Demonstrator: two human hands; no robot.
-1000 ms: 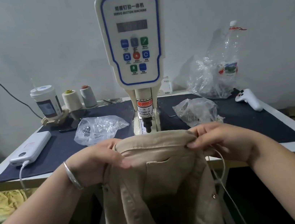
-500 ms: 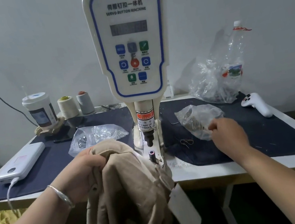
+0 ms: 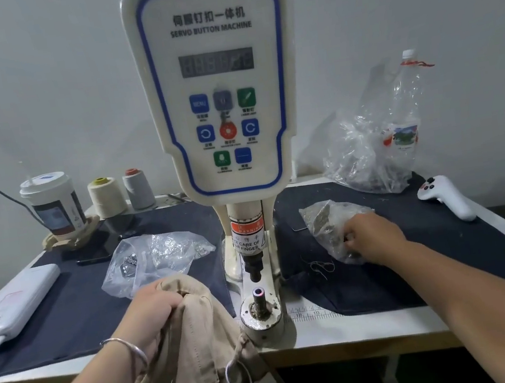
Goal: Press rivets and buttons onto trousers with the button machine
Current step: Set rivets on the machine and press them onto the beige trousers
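Far-left edge: a white slab-shaped power bank (image 3: 16, 300) lies on the dark navy cloth mat (image 3: 77, 319), a white cable plugged into its near end.
Back left: a white paper cup with a lid (image 3: 51, 203) stands at the far left of the mat, and just right of it a cream thread cone (image 3: 106, 197) and a grey thread cone (image 3: 137, 188) stand side by side.
Left of centre: a crumpled clear plastic bag of small metal pieces (image 3: 153, 258) lies on the mat, just beyond the knuckles.
Left hand: the left hand (image 3: 153, 312), a silver bangle on its wrist, has its fingers curled tight round a bunched fold of the beige cotton trousers (image 3: 195, 345); the cloth hangs off the near table edge, close beside the machine's base.
Centre: the cream servo button machine with a blue-trimmed control panel (image 3: 220, 98) rises tall; its black punch hangs above the bare metal lower die (image 3: 258, 296), with nothing between them.
Right hand: the right hand (image 3: 371, 236) reaches into a second clear plastic bag of small fasteners (image 3: 331, 229), fingers bent inside it; whether they pinch anything, I cannot tell.
Far right: a large clear bag with an empty plastic bottle (image 3: 378, 147) sits at the back, and a white handheld controller (image 3: 445, 196) lies on the mat.
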